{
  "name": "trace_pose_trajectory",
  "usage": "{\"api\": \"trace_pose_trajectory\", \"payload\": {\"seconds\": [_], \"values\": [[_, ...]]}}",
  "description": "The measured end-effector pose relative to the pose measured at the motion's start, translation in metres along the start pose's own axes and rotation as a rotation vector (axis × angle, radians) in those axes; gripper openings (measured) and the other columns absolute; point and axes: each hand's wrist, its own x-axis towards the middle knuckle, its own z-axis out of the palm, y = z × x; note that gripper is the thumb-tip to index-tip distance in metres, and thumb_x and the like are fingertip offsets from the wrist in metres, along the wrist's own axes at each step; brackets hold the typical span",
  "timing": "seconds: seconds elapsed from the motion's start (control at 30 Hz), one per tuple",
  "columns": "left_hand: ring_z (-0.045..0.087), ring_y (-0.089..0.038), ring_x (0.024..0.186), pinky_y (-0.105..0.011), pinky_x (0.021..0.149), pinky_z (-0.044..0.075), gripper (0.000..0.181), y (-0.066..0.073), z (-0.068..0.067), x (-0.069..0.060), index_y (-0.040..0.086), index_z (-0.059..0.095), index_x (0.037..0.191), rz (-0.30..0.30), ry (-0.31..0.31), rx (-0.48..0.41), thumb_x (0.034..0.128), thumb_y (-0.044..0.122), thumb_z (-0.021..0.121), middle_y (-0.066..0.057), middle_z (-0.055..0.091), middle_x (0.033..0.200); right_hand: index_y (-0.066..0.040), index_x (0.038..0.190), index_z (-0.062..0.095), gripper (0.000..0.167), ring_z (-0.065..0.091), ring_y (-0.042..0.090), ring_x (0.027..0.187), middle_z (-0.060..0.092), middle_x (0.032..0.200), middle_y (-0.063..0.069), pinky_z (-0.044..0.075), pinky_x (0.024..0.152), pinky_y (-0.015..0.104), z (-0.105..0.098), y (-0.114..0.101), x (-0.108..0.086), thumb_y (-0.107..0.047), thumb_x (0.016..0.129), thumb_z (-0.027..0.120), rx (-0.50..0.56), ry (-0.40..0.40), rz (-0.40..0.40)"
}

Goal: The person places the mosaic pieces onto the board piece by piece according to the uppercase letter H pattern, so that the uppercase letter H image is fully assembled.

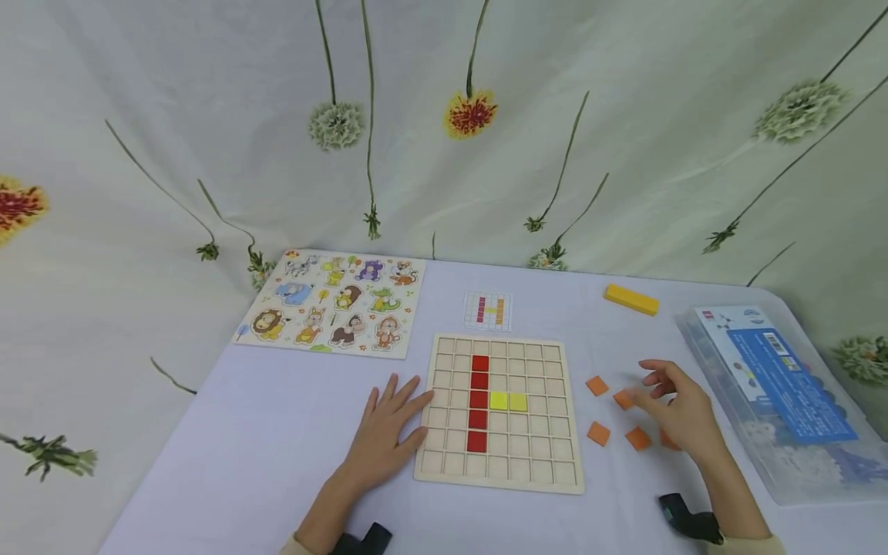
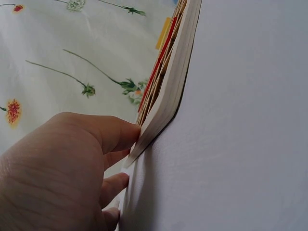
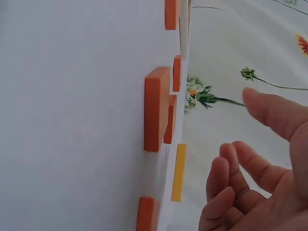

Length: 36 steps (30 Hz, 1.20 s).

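A wooden grid board (image 1: 499,478) lies on the table, with a column of red square tiles (image 1: 478,400) and two yellow tiles (image 1: 509,401) beside its middle. My left hand (image 1: 387,432) lies with fingers spread at the board's left edge; in the left wrist view its thumb touches the board's side (image 2: 166,103). Over several loose orange tiles (image 1: 598,433) to the right of the board hovers my right hand (image 1: 683,412), its thumb and fingers apart. Nothing is between them in the right wrist view, where an orange tile (image 3: 155,110) lies on the table.
Behind the board lies a small pattern card (image 1: 489,311). An animal puzzle board (image 1: 333,304) is at the back left. A yellow bar (image 1: 631,300) lies at the back right, and a clear plastic box (image 1: 784,408) with a blue label stands at the far right.
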Motion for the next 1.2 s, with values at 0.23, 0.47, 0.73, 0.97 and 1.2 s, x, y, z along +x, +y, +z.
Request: {"api": "trace_pose_trajectory", "payload": {"seconds": [0.23, 0.47, 0.73, 0.97, 1.2], "values": [[0.022, -0.041, 0.148, -0.065, 0.116, 0.012, 0.049, -0.001, 0.001, -0.001, 0.018, 0.059, 0.137, 0.016, 0.022, 0.002, 0.0889, 0.028, 0.063, -0.01, 0.045, 0.152, 0.0, 0.131, 0.049, 0.062, 0.051, 0.025, 0.092, 0.057, 0.108, 0.017, 0.041, 0.065, 0.023, 0.008, 0.018, 0.003, -0.025, 0.082, 0.078, -0.025, -0.152, 0.102], [0.021, -0.04, 0.148, -0.065, 0.116, 0.011, 0.049, -0.001, 0.0, 0.0, 0.018, 0.058, 0.137, 0.014, 0.022, 0.002, 0.0891, 0.028, 0.063, -0.01, 0.044, 0.153, 0.002, 0.126, 0.053, 0.06, 0.046, 0.025, 0.089, 0.055, 0.103, 0.015, 0.039, 0.069, 0.028, 0.015, 0.026, 0.005, -0.023, 0.078, 0.081, -0.063, -0.168, 0.088], [0.019, -0.039, 0.149, -0.064, 0.117, 0.01, 0.05, -0.001, -0.001, -0.001, 0.018, 0.058, 0.138, -0.002, 0.001, 0.0, 0.0892, 0.028, 0.063, -0.009, 0.043, 0.153, 0.003, 0.119, 0.058, 0.051, 0.048, 0.026, 0.088, 0.056, 0.099, 0.015, 0.039, 0.07, 0.03, 0.017, 0.026, 0.007, -0.021, 0.079, 0.079, -0.093, -0.165, 0.091], [0.019, -0.04, 0.149, -0.064, 0.117, 0.01, 0.05, -0.001, 0.0, 0.0, 0.018, 0.057, 0.138, -0.002, 0.001, 0.001, 0.0893, 0.028, 0.062, -0.009, 0.043, 0.153, 0.003, 0.115, 0.059, 0.046, 0.048, 0.025, 0.086, 0.057, 0.096, 0.014, 0.038, 0.067, 0.029, 0.017, 0.024, 0.006, -0.02, 0.079, 0.078, -0.098, -0.149, 0.077], [0.02, -0.04, 0.149, -0.064, 0.117, 0.01, 0.05, -0.001, 0.001, 0.0, 0.018, 0.058, 0.138, 0.0, 0.003, 0.005, 0.0888, 0.028, 0.063, -0.009, 0.043, 0.153, 0.001, 0.109, 0.062, 0.039, 0.048, 0.025, 0.085, 0.058, 0.097, 0.015, 0.037, 0.067, 0.029, 0.016, 0.025, 0.006, -0.021, 0.08, 0.077, -0.113, -0.155, 0.066]]}}
